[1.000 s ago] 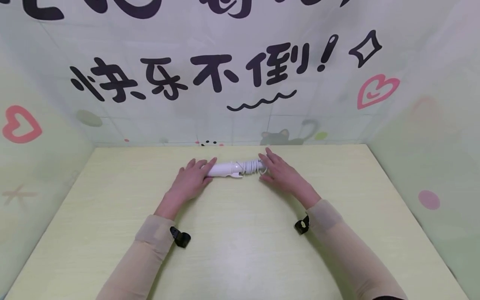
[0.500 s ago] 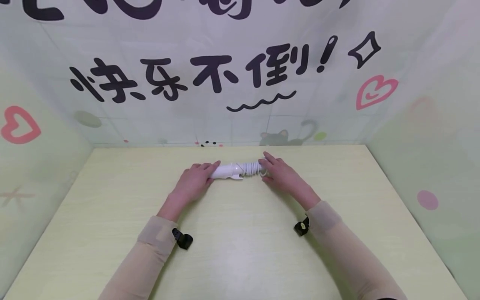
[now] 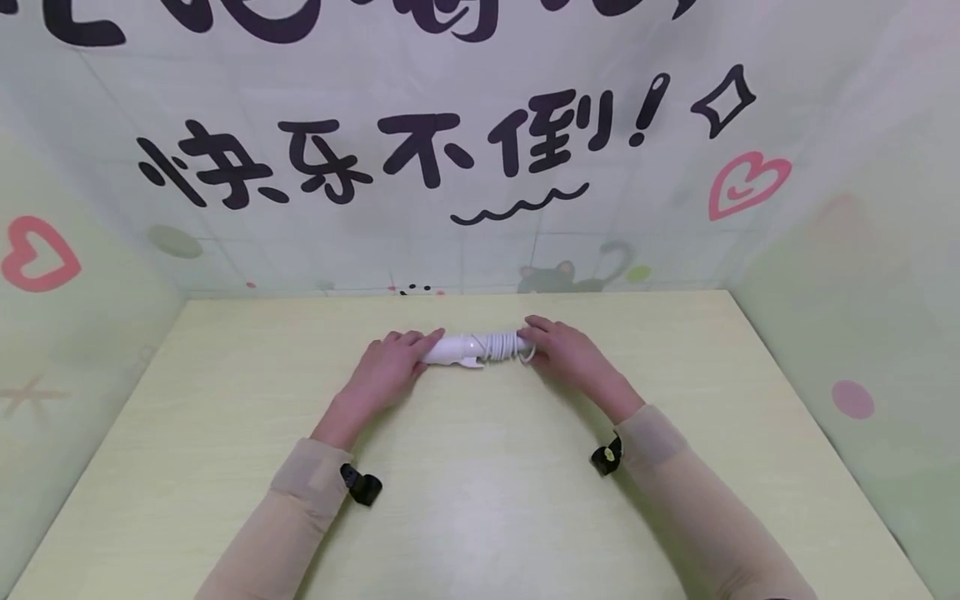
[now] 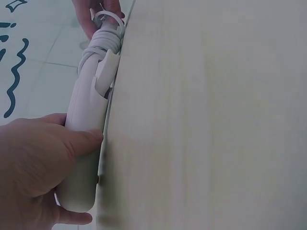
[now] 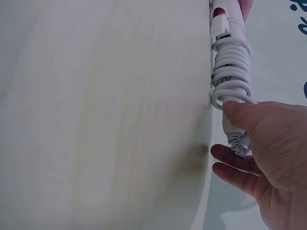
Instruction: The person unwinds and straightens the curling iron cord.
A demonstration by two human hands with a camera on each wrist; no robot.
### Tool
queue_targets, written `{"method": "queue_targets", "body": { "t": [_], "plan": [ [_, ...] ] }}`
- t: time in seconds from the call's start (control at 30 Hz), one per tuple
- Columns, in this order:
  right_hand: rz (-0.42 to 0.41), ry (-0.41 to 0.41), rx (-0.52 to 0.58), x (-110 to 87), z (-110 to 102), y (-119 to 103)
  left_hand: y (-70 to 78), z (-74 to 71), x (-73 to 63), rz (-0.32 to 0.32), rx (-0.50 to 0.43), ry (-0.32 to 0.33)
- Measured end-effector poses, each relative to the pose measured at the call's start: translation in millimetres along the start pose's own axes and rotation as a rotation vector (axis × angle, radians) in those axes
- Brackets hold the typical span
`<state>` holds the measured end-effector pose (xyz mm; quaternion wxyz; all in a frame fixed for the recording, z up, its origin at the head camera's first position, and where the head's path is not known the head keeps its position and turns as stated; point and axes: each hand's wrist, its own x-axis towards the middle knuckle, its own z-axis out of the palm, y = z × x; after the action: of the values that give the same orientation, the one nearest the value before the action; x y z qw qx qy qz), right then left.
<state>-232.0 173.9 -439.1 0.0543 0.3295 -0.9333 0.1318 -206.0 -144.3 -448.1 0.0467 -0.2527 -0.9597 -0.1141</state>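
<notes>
A white curling iron (image 3: pixel 450 348) lies crosswise near the back of the table, held between both hands. Its thicker end is in my left hand (image 3: pixel 386 367), and the left wrist view shows the thumb (image 4: pixel 86 141) laid across that barrel, other fingers passing behind. A pale cord (image 3: pixel 501 346) is wound in several loops around the thinner part. At the opposite end my right hand (image 3: pixel 573 358) grips the handle; in the right wrist view the thumb (image 5: pixel 237 112) presses beside the last loop. The cord's ribbed sleeve (image 5: pixel 237 143) hangs out past the handle near the fingers.
The pale wooden table (image 3: pixel 465 500) runs up to a printed back wall (image 3: pixel 337 250) with black characters. Side walls (image 3: pixel 847 317) enclose it left and right. Each sleeve cuff carries a small black camera mount (image 3: pixel 362 485).
Both hands have drawn the curling iron slightly toward the person, away from the back wall. My left fingers have closed further around the barrel, and the right fingers have come in around the handle.
</notes>
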Motion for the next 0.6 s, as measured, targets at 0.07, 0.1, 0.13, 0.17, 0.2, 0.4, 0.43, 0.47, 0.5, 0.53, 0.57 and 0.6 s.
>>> {"method": "queue_targets", "body": {
  "t": [0.07, 0.1, 0.13, 0.17, 0.2, 0.4, 0.43, 0.47, 0.5, 0.53, 0.57, 0.6],
  "plan": [
    [-0.009, 0.007, 0.000, -0.2, -1, 0, -0.3, -0.5, -2.1, 0.007, -0.001, 0.008],
    [-0.012, 0.010, 0.003, -0.4, -1, 0, -0.5, -0.7, -3.2, 0.012, -0.004, 0.013],
    [-0.013, 0.010, 0.005, -0.7, -1, 0, -0.8, -0.5, -4.1, 0.016, -0.004, 0.017],
    [-0.016, 0.009, 0.005, -1.2, -2, 0, -0.8, -0.8, -4.9, 0.020, -0.006, 0.019],
    [-0.019, 0.008, 0.005, -1.7, -2, 0, -1.0, -0.7, -5.6, 0.025, -0.007, 0.021],
    [-0.041, 0.007, 0.026, -4.5, -2, 1, -2.9, -2.9, -8.9, 0.068, -0.027, 0.019],
    [-0.044, 0.008, 0.035, -5.0, -2, 1, -3.3, -3.6, -9.5, 0.076, -0.039, 0.015],
    [-0.049, 0.011, 0.044, -5.6, -2, 1, -3.7, -4.1, -10.1, 0.081, -0.053, 0.008],
    [-0.051, 0.012, 0.056, -6.2, -3, 2, -4.4, -4.7, -10.7, 0.083, -0.071, -0.001],
    [-0.053, 0.011, 0.068, -6.8, -3, 2, -5.0, -5.3, -11.1, 0.084, -0.091, -0.012],
    [-0.058, 0.010, 0.077, -7.4, -3, 2, -5.9, -5.5, -11.3, 0.083, -0.113, -0.025],
    [-0.060, 0.006, 0.083, -7.9, -3, 3, -7.0, -5.9, -11.8, 0.081, -0.138, -0.037]
  ]
}}
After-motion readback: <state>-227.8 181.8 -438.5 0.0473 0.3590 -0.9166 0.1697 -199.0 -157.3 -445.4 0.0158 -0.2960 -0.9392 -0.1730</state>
